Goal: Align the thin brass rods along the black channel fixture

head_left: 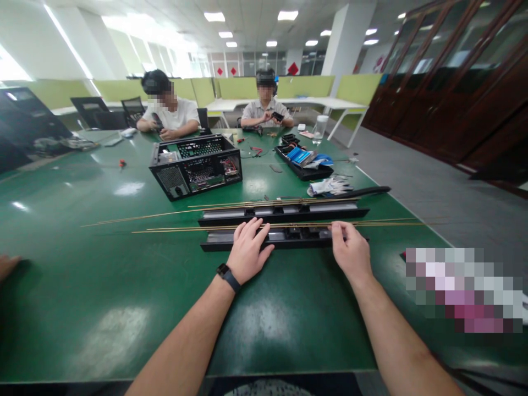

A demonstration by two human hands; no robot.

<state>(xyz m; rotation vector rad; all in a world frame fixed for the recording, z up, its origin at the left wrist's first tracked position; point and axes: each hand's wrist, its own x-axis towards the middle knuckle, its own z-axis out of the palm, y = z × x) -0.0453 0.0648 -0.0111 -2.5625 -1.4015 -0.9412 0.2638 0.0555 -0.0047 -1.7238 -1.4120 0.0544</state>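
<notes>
Two long black channels lie side by side on the green table, the near channel (297, 245) and the far channel (346, 213). Thin golden rods (177, 229) run lengthwise along the near one and stick out past both its ends. More golden rods (165, 212) lie along the far one. My left hand (251, 250) rests flat across the near channel, fingers spread over the rods. At that channel's right end, my right hand (350, 250) is closed in a pinch, thumb and forefinger on the thin rods; exactly how many it grips is hidden.
Beyond the channels stand an open black computer case (198, 165) and a black tray (307, 170) with blue items. White gloves (330, 186) lie near the tray. Two people sit across the table (124, 297). Another person's hand (8, 267) shows at the left edge.
</notes>
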